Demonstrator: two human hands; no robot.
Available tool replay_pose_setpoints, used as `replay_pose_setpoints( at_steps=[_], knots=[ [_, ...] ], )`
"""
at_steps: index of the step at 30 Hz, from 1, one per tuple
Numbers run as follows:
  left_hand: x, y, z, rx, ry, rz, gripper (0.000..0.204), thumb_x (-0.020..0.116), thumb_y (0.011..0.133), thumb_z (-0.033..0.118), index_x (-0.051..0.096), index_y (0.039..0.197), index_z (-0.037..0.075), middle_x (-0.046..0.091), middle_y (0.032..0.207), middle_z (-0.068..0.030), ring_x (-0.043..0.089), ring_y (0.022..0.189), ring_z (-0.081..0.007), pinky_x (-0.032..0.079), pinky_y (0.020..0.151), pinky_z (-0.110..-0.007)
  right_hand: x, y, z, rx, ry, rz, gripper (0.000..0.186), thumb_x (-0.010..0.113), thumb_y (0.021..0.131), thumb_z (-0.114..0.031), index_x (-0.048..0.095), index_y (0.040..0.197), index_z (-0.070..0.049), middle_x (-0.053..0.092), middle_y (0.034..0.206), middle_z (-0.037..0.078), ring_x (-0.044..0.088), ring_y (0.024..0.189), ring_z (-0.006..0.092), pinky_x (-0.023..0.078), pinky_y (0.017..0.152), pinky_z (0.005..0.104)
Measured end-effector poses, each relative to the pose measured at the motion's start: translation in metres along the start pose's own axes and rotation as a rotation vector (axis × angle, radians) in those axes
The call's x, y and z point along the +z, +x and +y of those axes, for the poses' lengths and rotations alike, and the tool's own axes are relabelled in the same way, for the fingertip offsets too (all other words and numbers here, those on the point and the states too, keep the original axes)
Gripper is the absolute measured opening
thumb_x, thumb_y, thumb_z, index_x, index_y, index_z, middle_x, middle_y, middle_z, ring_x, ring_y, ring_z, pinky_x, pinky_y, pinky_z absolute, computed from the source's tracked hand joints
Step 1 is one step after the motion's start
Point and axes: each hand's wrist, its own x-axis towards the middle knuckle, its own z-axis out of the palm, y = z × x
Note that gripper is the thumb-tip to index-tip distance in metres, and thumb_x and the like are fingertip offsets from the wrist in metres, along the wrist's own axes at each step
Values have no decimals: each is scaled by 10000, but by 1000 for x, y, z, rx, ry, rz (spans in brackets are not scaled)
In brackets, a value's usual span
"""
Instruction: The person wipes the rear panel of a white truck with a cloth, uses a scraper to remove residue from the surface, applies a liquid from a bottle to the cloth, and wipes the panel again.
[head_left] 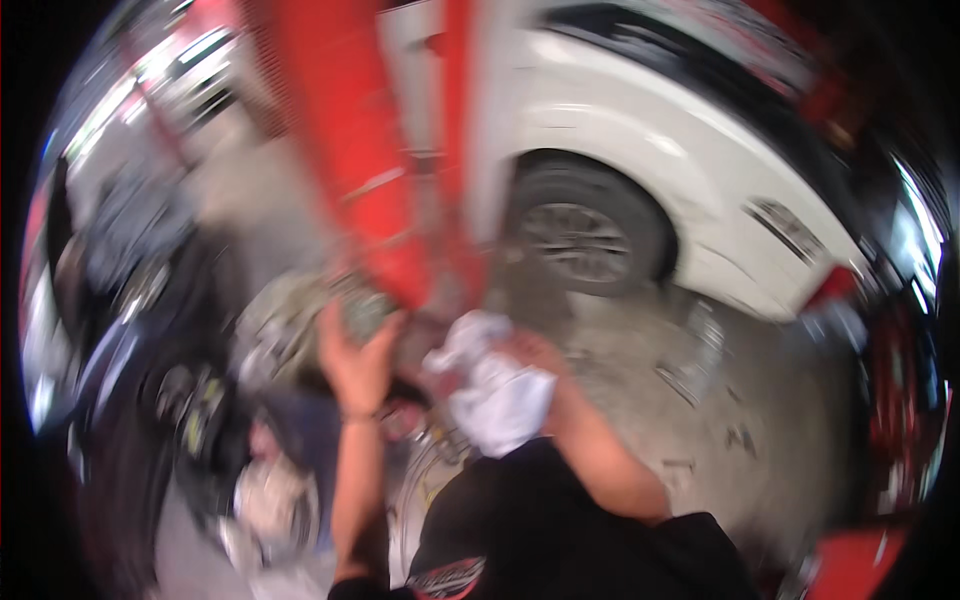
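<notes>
My left hand is curved around a small grey-green roundish object, its thumb and fingers on either side. Blur hides what kind of object it is. A bunched white cloth hangs from my right hand, whose fingers are partly hidden behind the folds. Close beyond both hands rises a red post. A crumpled khaki heap, seemingly fabric, lies just left of my left hand.
A white car with a dark front wheel stands ahead to the right. On the concrete floor lie a clear plastic piece and small scraps. Cables and cluttered items sit below my left hand. A dark vehicle is at left.
</notes>
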Motion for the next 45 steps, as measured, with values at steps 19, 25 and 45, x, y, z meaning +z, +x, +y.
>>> replay_pose_setpoints(
  at_steps=[19, 25, 45],
  knots=[
    [129, -89, 71, -95, 19, -59, 627, 754, 1102, 369, 598, 1592, 10, 630, 1598, -198, 639, 1373, -318, 516, 1205, -461, -257, -196, -123, -483, 446, 504, 301, 809, 1080, -194, 781, 1353, -70, 841, 1091, 25, 793, 877, 124, 632, 738, 309],
    [337, -184, 210, -152, -212, -548, 527, 702, 1115, 266, 619, 1560, -3, 656, 1557, -174, 646, 1375, -281, 516, 1194, -428, -394, -252, -212, -564, 415, 600, 251, 809, 1078, -196, 789, 1311, -106, 834, 1095, 15, 790, 877, 135, 627, 734, 324],
    [609, -274, 629, 592, -1246, -2486, 444, 764, 1071, 220, 674, 1445, -1, 710, 1397, -189, 688, 1245, -361, 587, 1028, -470, -621, -311, -255, -828, 637, 1168, 314, 800, 1063, -132, 774, 1364, -49, 838, 1162, 91, 807, 987, 197, 656, 837, 358]
  ],
)
